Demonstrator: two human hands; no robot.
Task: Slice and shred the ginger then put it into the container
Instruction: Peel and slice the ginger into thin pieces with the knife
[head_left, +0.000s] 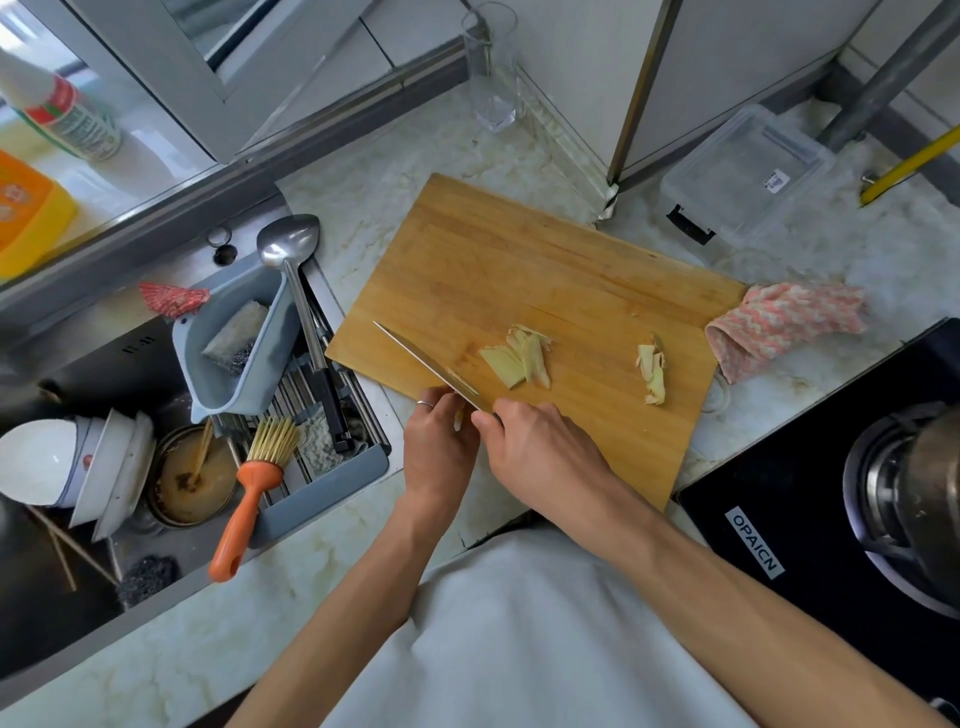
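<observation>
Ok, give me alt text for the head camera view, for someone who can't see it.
Over a wooden cutting board, a person's right hand grips a steel kitchen knife while the left hand touches its blade. Pale sliced ginger pieces lie on the board; a clear plastic container sits beyond.
</observation>
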